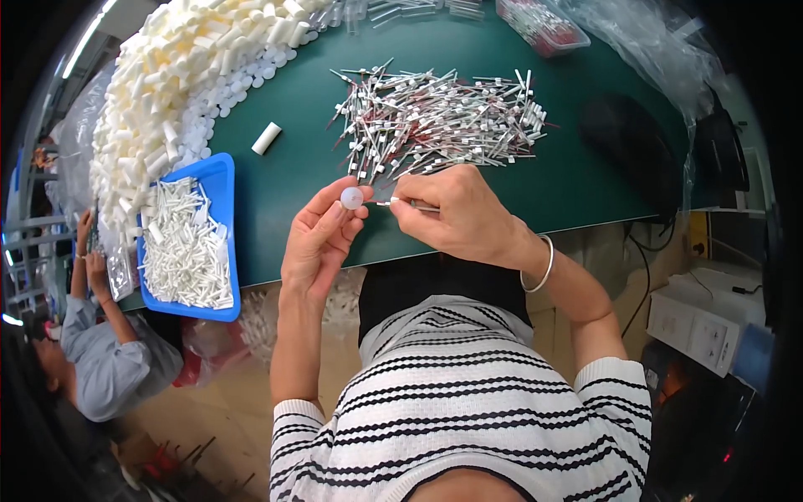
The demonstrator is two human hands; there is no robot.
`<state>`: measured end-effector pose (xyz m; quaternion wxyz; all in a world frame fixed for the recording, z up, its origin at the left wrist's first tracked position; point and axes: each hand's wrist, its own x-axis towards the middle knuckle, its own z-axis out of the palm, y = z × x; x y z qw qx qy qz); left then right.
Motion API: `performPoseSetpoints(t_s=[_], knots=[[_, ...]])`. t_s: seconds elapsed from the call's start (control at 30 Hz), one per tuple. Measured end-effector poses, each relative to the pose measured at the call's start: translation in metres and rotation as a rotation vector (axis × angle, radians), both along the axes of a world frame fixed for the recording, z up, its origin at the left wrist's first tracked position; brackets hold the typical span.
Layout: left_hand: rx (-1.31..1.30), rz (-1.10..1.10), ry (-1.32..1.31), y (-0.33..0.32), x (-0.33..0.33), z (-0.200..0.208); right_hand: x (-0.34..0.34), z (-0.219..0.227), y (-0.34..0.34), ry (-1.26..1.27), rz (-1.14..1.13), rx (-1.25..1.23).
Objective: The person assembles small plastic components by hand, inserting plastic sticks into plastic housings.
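Between the thumb and fingers of my left hand (322, 230) is a small round white translucent cap (351, 198), its flat face turned up. My right hand (456, 211) pinches a thin stick-like piece with a white block and a metal-grey shaft (427, 207). The tip of that piece points left at the cap, close to it; whether they touch I cannot tell. Just beyond both hands lies a heap of similar thin pieces (435, 117) with white blocks, grey shafts and some red parts. A bracelet circles my right wrist.
On the green table (293, 92) lies one cream foam cylinder (266, 138). A large pile of such cylinders (142, 109) and round white caps (238, 86) spreads at left. A blue tray (227, 259) holds small white tubes. A clear box (544, 25) stands far right. Another person (125, 364) works at left.
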<state>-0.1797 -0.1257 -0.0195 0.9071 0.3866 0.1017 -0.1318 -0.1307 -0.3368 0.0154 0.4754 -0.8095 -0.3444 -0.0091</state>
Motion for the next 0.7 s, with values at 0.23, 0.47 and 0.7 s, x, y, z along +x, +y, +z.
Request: performPoseSetpoints(t_s=[0.23, 0.47, 0.7], knots=[[0.161, -0.004, -0.079, -0.006, -0.007, 0.001, -0.010, 0.002, -0.005, 0.022, -0.005, -0.005], [0.261, -0.017, -0.182, -0.016, -0.014, -0.002, -0.016, -0.008, 0.000, -0.012, 0.027, 0.007], [0.127, 0.137, -0.237, -0.034, -0.026, -0.022, -0.025, -0.027, 0.010, -0.063, 0.029, 0.040]])
